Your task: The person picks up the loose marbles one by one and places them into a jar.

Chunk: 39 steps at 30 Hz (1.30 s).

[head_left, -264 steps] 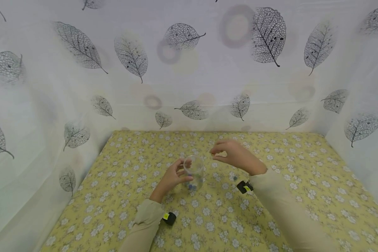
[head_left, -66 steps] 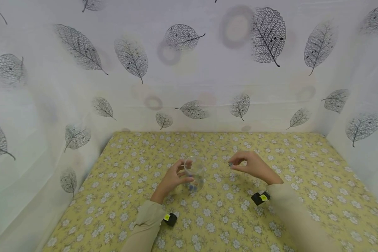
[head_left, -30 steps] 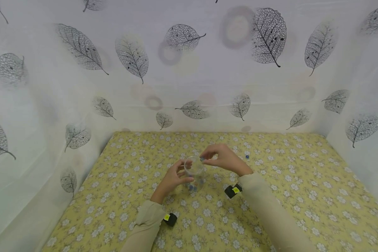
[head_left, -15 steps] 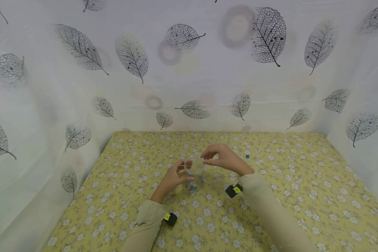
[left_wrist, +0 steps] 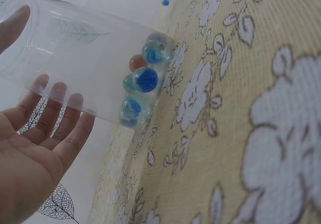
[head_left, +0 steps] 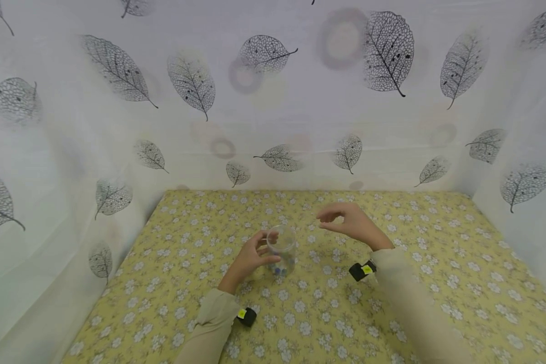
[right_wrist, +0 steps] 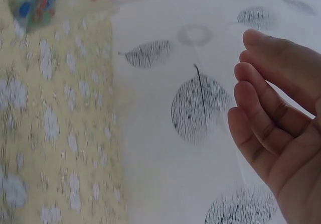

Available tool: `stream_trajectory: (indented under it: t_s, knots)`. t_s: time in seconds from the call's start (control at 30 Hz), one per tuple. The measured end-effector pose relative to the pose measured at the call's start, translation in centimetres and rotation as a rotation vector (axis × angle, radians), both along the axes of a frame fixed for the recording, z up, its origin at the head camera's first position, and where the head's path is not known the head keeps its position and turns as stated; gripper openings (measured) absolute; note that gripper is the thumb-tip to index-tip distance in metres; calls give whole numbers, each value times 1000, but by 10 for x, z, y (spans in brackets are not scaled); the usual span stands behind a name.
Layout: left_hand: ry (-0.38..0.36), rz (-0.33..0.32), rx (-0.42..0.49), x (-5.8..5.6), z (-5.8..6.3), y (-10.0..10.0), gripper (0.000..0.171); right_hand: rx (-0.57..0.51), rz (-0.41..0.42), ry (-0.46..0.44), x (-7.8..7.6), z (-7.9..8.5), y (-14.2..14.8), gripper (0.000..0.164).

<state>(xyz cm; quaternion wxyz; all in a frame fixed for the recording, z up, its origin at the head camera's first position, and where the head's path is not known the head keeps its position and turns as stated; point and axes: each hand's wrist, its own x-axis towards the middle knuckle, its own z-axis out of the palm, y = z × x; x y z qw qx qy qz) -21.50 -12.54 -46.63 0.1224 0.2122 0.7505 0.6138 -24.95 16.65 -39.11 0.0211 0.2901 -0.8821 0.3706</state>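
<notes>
My left hand (head_left: pixel 253 257) holds a clear cylindrical jar (head_left: pixel 285 246) upright on the table, thumb on one side and fingers round the other. At its bottom lie several glass marbles (left_wrist: pixel 146 79), mostly blue and green with one reddish-brown, best seen in the left wrist view. My right hand (head_left: pixel 351 223) hovers above the cloth to the right of the jar. In the right wrist view its fingers (right_wrist: pixel 261 118) are loosely bent with nothing between them. A single blue marble (left_wrist: pixel 165 2) sits on the table beyond the jar; in the head view the right hand hides it.
A yellow cloth (head_left: pixel 186 303) with white flowers covers the table. Pale curtains (head_left: pixel 300 101) printed with leaves hang at the back and both sides. Small black cameras (head_left: pixel 247 317) are strapped at both wrists.
At the jar's rim, my right hand has let go of a marble and then drawn away to the right. The left hand and the jar have stayed in place.
</notes>
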Motion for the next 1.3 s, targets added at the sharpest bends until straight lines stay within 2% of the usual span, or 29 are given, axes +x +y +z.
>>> stream_trajectory:
  t_s: [0.3,0.5,0.67,0.9,1.3]
  knots:
    - [-10,12,-1,0,-1,-2,64,16,-91,44,-12,-15,49,22]
    - [-5,17,-2,0,0,-2,64,91,-159,6,-26,-31,74,24]
    - [-7,9,-1,1,0,-2,64,117,-190,-71,-36,-46,89,26]
    - [-1,-1,-4,0,0,0,64,114,-188,-185,-44,-60,100,27]
    - [-29,7,2,0,1,1,62,164,-138,-225,-59,-80,103,19]
